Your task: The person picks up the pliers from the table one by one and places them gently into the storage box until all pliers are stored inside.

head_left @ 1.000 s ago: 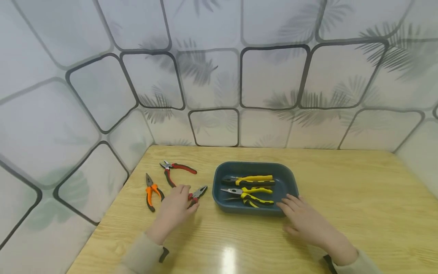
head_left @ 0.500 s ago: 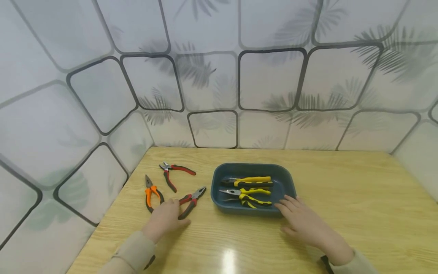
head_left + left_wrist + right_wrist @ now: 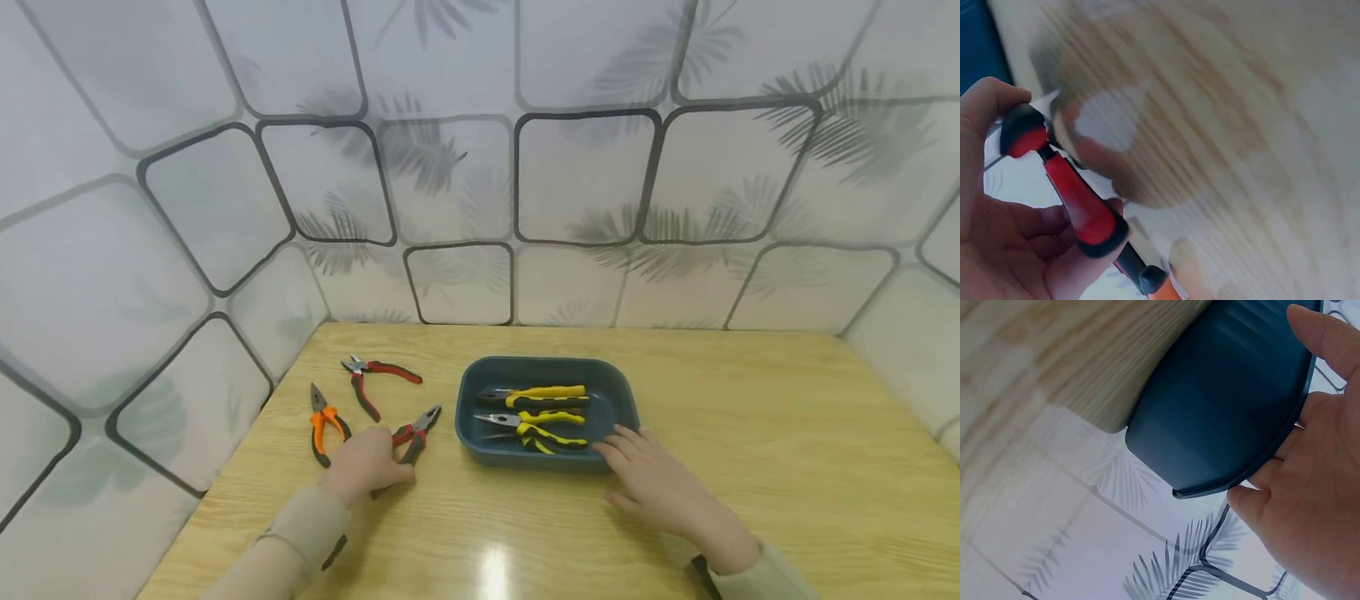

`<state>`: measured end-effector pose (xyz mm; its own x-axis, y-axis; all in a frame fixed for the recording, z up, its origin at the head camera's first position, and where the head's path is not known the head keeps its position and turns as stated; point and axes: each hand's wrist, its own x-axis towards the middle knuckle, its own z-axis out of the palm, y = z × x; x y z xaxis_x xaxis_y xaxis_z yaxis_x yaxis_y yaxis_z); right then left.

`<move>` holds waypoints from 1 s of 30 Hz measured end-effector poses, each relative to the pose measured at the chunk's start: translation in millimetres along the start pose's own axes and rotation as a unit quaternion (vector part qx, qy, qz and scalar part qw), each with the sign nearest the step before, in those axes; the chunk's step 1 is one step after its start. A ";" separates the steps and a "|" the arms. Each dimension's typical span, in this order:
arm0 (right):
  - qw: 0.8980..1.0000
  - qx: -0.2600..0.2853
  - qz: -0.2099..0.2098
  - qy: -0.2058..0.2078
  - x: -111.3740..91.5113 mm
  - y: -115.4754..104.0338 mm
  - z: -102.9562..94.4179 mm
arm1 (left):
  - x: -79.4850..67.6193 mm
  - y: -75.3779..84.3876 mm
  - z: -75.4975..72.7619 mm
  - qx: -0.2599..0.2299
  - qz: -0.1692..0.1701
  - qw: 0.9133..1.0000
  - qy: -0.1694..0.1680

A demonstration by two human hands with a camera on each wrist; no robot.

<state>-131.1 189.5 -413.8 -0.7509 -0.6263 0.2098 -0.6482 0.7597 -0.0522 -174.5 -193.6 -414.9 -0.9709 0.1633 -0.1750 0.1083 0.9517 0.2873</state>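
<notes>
The left hand point(image 3: 363, 462), as far as the blur shows, pinches the nearer red-and-black pliers point(image 3: 420, 427) by the handles point(image 3: 1080, 195), left of the blue tray point(image 3: 510, 458); the right hand point(image 3: 666, 487) grips the tray's rim point(image 3: 1207, 490), presumably to steady it

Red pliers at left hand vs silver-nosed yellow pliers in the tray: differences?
Colour: the red pliers have red-and-black handles, the yellow pliers yellow-and-black.
Place: the left hand holds the red pliers; the yellow pliers lie in the tray.
Pose, head view: red pliers' nose points up-right, yellow pliers' left.
Shared: metal noses, spread handles.
</notes>
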 end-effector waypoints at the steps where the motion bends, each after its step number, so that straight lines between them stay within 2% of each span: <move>1: 1.000 0.001 -0.002 0.002 0.3 -0.6 1.0 | -0.9 -0.5 -0.1 -0.010 -0.006 1.000 -0.001; 5: 1.000 0.003 -0.008 0.012 0.0 -1.9 3.3 | -3.4 -0.9 -3.2 -0.027 -0.026 0.999 0.008; 8: 1.000 0.004 -0.001 0.008 -0.1 -1.2 2.4 | -2.6 -0.3 -9.9 -0.023 -0.029 0.999 0.039; 12: 1.000 0.002 0.000 0.002 0.8 0.2 -0.1 | -2.5 2.0 -21.9 -0.005 -0.009 0.996 0.084; 15: 1.000 0.005 0.001 0.002 1.0 0.9 -0.6 | -3.1 6.7 -28.3 0.007 0.010 0.995 0.101; 22: 1.000 0.006 -0.001 0.003 1.8 1.5 -1.1 | 0.7 16.3 -29.5 0.041 0.065 0.990 0.121; 30: 1.000 0.012 0.007 -0.016 2.1 0.7 -2.2 | 1.4 24.5 -29.4 0.043 0.086 0.987 0.125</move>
<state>-132.9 189.2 -411.2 -0.7634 -0.6213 0.1769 -0.6401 0.7644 -0.0776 -179.4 -177.7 -380.4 -0.9576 0.2662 0.1104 0.2843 0.9354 0.2104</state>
